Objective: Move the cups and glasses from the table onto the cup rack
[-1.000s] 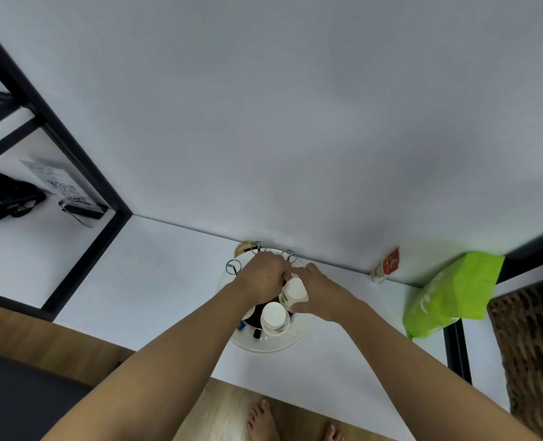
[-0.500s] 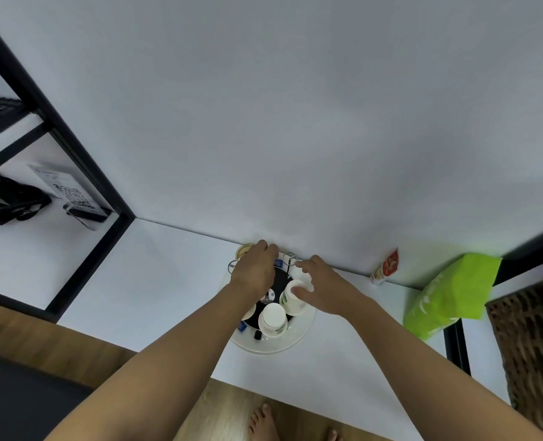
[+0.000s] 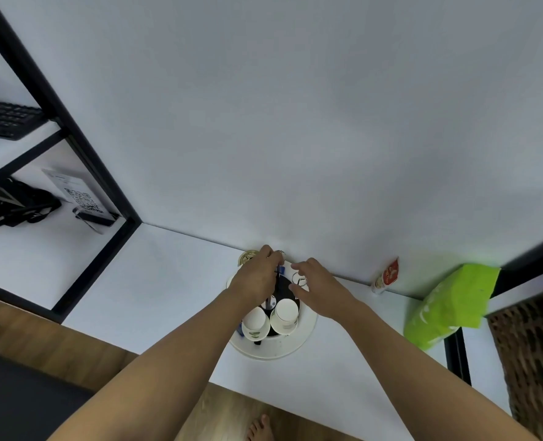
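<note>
- My left hand covers the rack top; its grip is hidden.
- My right hand hovers loosely open beside it.
- Two cups hang inverted; I'd steady the rack before seating another.

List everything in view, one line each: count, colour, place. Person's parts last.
cup rack: 1, white round base with wire loops, on the table by the wall
cups: 2 clearly seen, white, upside down on the near side of the rack
table: 1, white, against the wall
gold disc: 1, behind the rack, partly hidden
tube: 1, red and white, leaning on the wall
green bag: 1, right end of the table
woven basket: 1, brown, far right
keyboard: 1, black, upper shelf left
QR card: 1, white, lower shelf
black strap bundle: 1, lower shelf
left hand: over the rack's far side, grip unclear
right hand: over the rack's right side, fingers loose
foot: 1, bare, on the wood floor
</note>
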Tool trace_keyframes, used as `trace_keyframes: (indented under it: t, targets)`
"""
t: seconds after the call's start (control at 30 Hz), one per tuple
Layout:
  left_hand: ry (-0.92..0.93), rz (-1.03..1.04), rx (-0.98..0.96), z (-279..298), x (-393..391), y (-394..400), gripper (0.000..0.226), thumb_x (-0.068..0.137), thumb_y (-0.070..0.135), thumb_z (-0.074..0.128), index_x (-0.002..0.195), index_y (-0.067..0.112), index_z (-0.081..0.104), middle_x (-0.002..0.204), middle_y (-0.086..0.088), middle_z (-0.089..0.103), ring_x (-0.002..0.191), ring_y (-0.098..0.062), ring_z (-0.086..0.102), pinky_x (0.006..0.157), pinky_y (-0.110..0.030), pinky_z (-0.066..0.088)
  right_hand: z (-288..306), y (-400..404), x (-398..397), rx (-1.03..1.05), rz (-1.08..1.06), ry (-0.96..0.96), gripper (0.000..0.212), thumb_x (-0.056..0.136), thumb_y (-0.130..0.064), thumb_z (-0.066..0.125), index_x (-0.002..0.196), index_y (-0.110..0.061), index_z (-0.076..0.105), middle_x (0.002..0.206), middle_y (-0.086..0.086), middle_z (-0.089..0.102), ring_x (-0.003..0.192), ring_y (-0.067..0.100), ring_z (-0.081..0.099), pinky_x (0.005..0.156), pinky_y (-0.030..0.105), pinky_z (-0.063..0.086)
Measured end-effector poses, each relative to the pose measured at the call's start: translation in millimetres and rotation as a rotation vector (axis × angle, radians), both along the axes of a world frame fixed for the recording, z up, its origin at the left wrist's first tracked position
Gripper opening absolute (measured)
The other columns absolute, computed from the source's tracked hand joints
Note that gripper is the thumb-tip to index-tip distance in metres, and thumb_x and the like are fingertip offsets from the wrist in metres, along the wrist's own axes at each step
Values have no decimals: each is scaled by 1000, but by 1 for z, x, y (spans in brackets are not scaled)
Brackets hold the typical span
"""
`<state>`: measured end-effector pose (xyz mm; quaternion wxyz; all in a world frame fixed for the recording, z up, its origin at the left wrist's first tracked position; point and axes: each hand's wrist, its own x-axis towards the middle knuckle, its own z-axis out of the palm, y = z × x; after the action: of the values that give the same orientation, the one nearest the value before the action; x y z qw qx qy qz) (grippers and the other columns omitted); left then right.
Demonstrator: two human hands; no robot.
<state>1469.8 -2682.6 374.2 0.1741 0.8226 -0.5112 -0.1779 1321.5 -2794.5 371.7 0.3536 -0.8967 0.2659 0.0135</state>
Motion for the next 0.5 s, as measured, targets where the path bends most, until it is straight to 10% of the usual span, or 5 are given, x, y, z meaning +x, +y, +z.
trace_keyframes:
  t: [0.3,0.5]
  targets:
    - [-172,51,-78,36,5,11,40,95,25,60,134,19,55,134,0,55,121,-24,53,91,-39,45,36,-5,14,-107,19,-123,46,96,-31,61,139,-17,52,129,2,50,120,22,52,97,34,45]
    - [-414,95,-116,93,22,15,70,96,33,60,159,21,30,169,-4,20,156,-29,17,122,-45,25,95,-8,35,-241,51,-272,54,98,-32,58,148,-19,42,149,0,40,132,26,43,102,36,43]
